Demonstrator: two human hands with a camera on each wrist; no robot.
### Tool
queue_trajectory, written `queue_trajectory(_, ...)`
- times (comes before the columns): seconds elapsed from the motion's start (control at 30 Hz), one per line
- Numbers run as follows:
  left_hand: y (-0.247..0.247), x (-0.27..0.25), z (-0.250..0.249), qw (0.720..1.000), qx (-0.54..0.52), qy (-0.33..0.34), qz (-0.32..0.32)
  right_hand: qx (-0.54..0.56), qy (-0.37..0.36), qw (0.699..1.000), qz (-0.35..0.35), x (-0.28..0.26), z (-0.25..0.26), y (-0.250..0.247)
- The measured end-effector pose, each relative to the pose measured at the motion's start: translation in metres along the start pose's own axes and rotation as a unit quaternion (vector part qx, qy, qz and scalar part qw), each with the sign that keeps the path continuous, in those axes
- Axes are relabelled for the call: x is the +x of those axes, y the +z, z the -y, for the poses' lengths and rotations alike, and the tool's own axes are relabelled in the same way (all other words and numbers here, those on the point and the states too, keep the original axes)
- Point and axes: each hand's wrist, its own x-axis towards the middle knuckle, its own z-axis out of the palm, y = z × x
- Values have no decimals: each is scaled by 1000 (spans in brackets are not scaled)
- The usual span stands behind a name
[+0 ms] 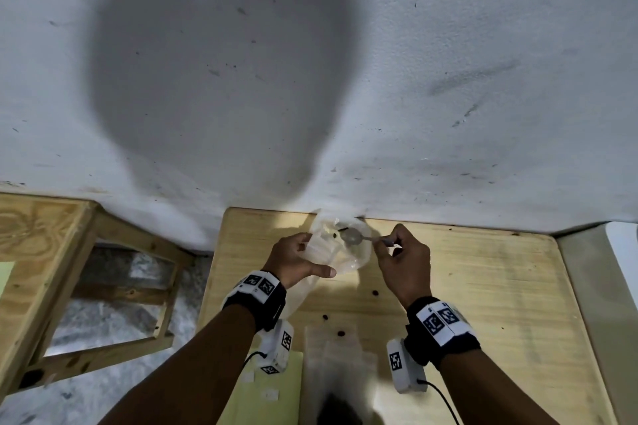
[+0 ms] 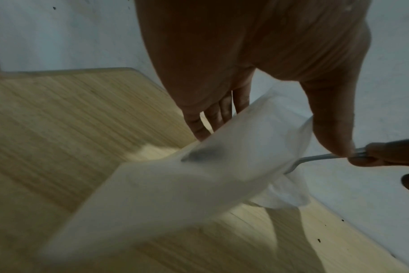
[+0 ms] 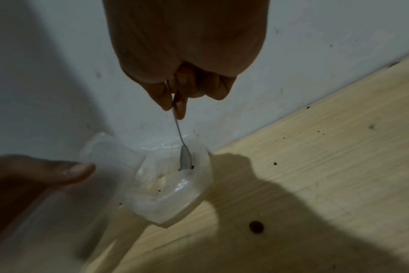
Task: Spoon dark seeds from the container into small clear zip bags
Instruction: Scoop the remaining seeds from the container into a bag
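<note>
Above the far edge of the wooden table (image 1: 466, 286), held tilted: clear plastic bag (image 1: 340, 252), nearly empty, a few dark seeds (image 3: 192, 167) inside. Gripped at its mouth by left hand (image 1: 293, 260). Spoon (image 1: 355, 237) dipped inside, handle pinched in right hand (image 1: 404, 260). Loose seeds scattered on the wood.
</note>
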Motion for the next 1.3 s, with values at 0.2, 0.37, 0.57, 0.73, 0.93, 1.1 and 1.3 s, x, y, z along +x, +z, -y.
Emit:
queue_trajectory(0.2,-9,-5,-2,999,4,46,-22,-71,-18,997,-19,3,-1,5)
queue_trajectory(0.37,-12,-8,-2,998,12,62,-26,19,8,999,-27,-1,4,10)
queue_trajectory(0.57,-8,-11,4,998,-3,53,-16,18,-32,999,34,-17,8,25)
queue_trajectory(0.73,-8,-14,4,999,-28,39,-19,-61,-34,997,45,-16,3,31)
queue_trajectory(0.93,-8,-12,1,998,-44,31,-25,-67,-24,997,-2,-18,3,22)
queue_trajectory(1.1,-7,-11,0,998,-26,33,-39,-20,-23,999,-25,-22,5,15)
queue_trajectory(1.3,-6,-12,6,998,-18,34,-47,-74,-11,997,-5,-22,4,15)
